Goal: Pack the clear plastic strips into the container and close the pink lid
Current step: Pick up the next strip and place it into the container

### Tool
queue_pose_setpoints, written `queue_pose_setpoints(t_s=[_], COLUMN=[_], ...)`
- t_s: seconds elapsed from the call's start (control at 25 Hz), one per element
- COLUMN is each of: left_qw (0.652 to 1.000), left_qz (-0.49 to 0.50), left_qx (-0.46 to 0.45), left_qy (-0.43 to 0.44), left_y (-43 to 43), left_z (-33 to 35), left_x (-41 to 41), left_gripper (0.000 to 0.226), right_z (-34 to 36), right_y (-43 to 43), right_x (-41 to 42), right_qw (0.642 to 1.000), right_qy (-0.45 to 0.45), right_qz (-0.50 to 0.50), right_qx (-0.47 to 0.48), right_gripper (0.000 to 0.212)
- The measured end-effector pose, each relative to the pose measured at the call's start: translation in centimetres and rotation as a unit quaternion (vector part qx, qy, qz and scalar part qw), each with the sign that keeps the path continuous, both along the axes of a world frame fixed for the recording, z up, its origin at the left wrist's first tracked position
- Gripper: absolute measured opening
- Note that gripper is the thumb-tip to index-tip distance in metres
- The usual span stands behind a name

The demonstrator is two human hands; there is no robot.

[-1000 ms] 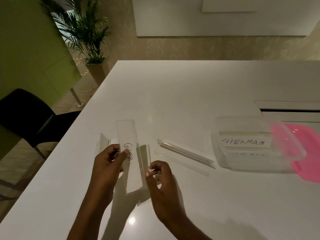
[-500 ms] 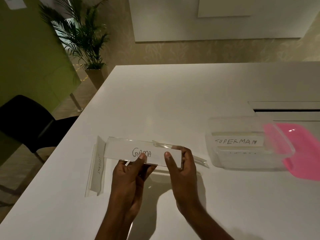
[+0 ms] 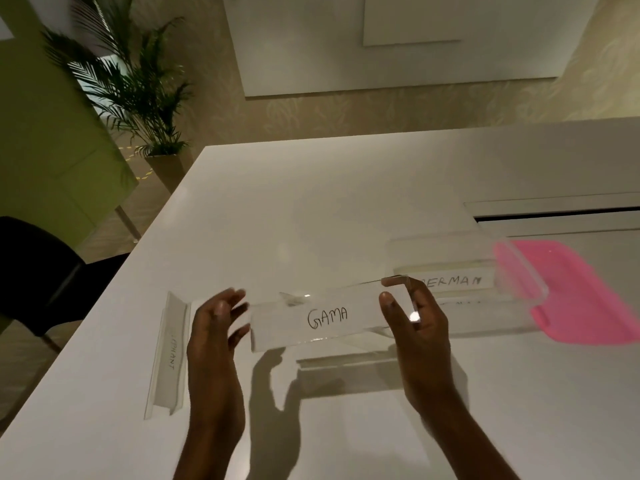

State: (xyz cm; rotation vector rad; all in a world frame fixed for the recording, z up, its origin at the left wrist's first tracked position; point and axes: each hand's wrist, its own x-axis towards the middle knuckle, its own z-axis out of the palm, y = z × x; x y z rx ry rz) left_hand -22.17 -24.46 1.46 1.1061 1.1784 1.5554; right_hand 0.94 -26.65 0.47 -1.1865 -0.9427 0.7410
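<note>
My right hand (image 3: 414,317) pinches the right end of a clear plastic strip labelled GAMA (image 3: 315,318) and holds it level above the table. My left hand (image 3: 216,327) hovers just off the strip's left end, fingers spread and blurred, holding nothing. A second clear strip (image 3: 168,358) lies flat on the table to the left. A third strip (image 3: 292,299) shows partly behind the held one. The clear container (image 3: 446,251) stands at the right with a strip labelled SUPERMAN (image 3: 453,281) inside. Its pink lid (image 3: 581,292) lies behind its right end.
The white table (image 3: 311,220) has a long dark slot (image 3: 554,216) at the right rear. A black chair (image 3: 34,271) stands off the table's left edge. A potted palm (image 3: 138,91) is on the floor beyond the far left corner.
The GAMA strip was turned from lengthwise to sideways and has moved right toward the container. My left hand has let go of it; my right hand now holds it alone.
</note>
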Motion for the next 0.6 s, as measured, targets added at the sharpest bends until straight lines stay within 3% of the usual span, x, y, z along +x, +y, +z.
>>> queue_pose_setpoints(t_s=[0.08, 0.2, 0.28, 0.36, 0.48, 0.6], left_qw=[0.978, 0.882, 0.820, 0.790, 0.797, 0.779], left_qz=[-0.143, -0.356, -0.424, -0.440, -0.420, -0.374], left_qx=[0.030, -0.006, -0.010, 0.009, 0.018, 0.053], left_qy=[0.149, 0.310, 0.386, 0.427, 0.435, 0.500], left_y=[1.5, 2.9, 3.2, 3.4, 3.8, 4.0], left_z=[1.5, 4.2, 5.4, 5.9, 6.1, 6.8], left_x=[-0.6, 0.1, 1.5, 3.2, 5.0, 6.6], left_gripper=[0.048, 0.060, 0.067, 0.066, 0.065, 0.074], right_z=[0.2, 0.9, 1.3, 1.6, 2.3, 4.1], right_y=[-0.6, -1.2, -1.4, -1.7, -2.4, -3.2], right_x=[1.5, 3.3, 4.4, 5.7, 8.8, 12.7], right_qw=[0.999, 0.998, 0.997, 0.996, 0.990, 0.957], right_qy=[-0.027, -0.032, -0.027, -0.040, -0.099, -0.269], right_qz=[0.016, 0.039, 0.051, 0.054, 0.086, 0.105], right_qx=[0.013, 0.038, 0.053, 0.058, 0.051, 0.023], right_gripper=[0.033, 0.030, 0.029, 0.032, 0.039, 0.074])
